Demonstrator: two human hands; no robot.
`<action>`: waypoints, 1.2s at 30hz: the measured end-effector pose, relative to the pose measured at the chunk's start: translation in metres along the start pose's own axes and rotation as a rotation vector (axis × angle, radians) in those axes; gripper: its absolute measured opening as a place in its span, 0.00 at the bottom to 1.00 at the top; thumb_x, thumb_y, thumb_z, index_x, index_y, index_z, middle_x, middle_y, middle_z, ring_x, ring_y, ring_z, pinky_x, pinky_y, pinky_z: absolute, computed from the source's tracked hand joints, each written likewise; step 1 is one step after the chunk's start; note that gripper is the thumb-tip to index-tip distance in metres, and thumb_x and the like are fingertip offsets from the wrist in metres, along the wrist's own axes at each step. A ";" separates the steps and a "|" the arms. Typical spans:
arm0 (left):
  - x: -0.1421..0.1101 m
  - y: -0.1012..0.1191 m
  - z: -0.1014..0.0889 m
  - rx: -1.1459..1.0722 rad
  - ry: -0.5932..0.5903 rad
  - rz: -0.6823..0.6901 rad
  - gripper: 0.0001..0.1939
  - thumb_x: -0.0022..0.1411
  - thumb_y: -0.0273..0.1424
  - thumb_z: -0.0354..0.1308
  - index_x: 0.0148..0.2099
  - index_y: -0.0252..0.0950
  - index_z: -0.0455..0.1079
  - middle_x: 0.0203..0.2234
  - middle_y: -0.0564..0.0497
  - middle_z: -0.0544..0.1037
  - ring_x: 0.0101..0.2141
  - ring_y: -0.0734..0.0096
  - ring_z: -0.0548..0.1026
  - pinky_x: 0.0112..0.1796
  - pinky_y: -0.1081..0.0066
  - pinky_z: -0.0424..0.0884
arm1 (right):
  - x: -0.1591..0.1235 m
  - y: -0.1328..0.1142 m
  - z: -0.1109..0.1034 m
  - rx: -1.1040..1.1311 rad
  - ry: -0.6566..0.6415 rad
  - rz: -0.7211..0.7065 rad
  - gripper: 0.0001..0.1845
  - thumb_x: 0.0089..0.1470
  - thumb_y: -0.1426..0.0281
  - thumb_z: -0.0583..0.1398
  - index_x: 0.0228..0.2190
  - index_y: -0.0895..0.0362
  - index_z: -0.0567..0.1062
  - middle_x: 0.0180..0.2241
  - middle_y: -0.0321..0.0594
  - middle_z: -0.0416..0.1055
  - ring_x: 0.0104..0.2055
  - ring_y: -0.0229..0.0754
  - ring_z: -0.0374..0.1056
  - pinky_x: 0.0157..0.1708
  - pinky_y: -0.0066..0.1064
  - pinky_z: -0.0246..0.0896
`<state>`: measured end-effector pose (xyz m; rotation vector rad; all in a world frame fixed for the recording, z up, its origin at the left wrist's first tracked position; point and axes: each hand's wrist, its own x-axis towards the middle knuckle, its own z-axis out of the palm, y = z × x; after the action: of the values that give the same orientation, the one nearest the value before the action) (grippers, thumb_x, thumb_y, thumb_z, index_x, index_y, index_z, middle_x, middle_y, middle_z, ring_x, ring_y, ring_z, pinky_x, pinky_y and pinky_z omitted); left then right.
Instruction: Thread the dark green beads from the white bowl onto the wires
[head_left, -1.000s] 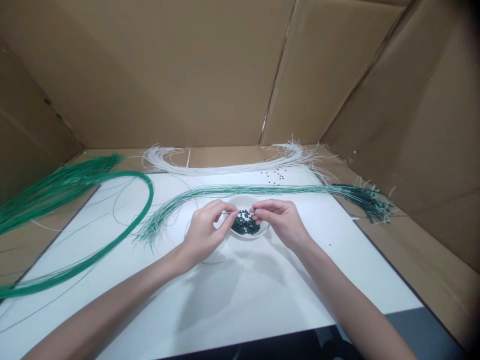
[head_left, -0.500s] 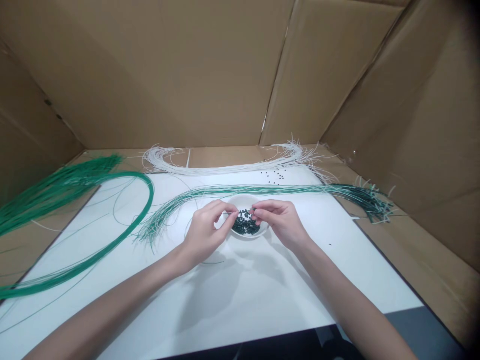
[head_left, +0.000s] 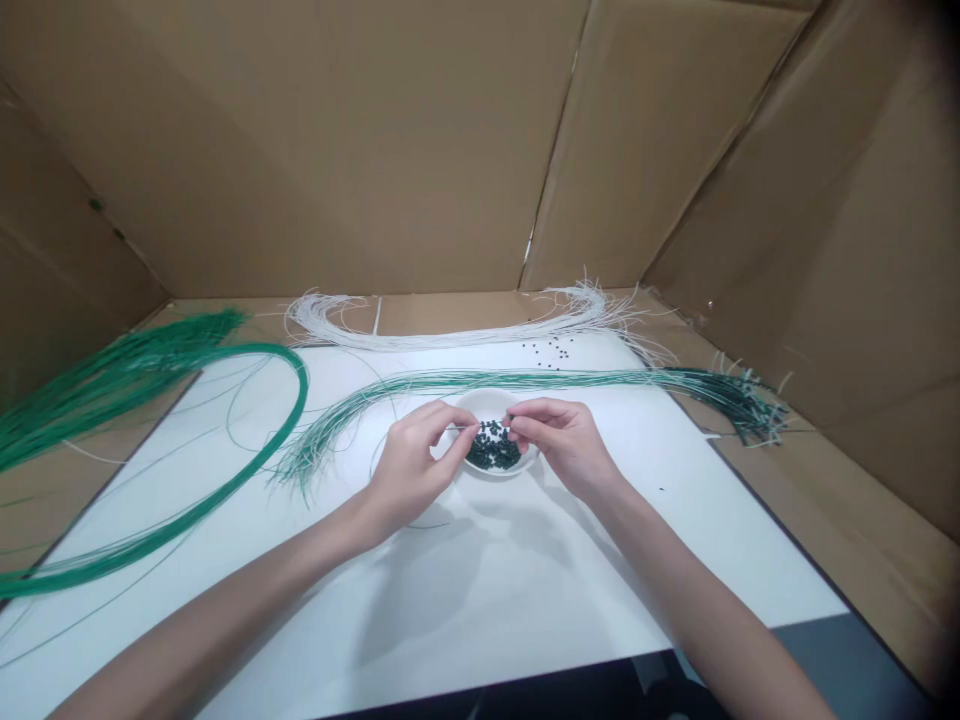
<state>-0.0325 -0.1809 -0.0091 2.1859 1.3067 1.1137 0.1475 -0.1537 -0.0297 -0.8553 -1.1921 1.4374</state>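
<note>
My left hand (head_left: 416, 455) is closed in a pinch at the left rim of a small white bowl (head_left: 501, 474). Between thumb and forefinger it grips a thin green strand (head_left: 453, 428), its tip pointing toward the right hand. On the bowl's other side, my right hand (head_left: 568, 442) is closed too, with a tiny dark bead at its fingertips, mostly covered by them. A layer of small dark green beads (head_left: 493, 452) lies in the bowl below both hands. The fingertips of the two hands stay a short gap apart.
Behind the bowl stretches a bundle of green strands with dark beaded ends (head_left: 720, 395). Farther back lie a white strand bundle (head_left: 427, 342) and scattered beads (head_left: 553, 352). A thick green coil (head_left: 289, 430) occupies the left. Cardboard walls (head_left: 337, 150) enclose the white table (head_left: 480, 620).
</note>
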 end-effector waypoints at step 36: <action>-0.001 -0.002 0.003 0.020 0.001 0.043 0.06 0.58 0.28 0.49 0.33 0.36 0.67 0.27 0.54 0.72 0.29 0.77 0.68 0.33 0.76 0.63 | -0.007 -0.007 0.005 -0.331 0.032 -0.089 0.07 0.39 0.69 0.63 0.26 0.57 0.78 0.28 0.40 0.74 0.26 0.36 0.66 0.23 0.26 0.65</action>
<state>-0.0315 -0.1804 -0.0125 2.2389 1.2819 1.1219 0.1465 -0.1617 -0.0221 -1.0310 -1.4493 1.1672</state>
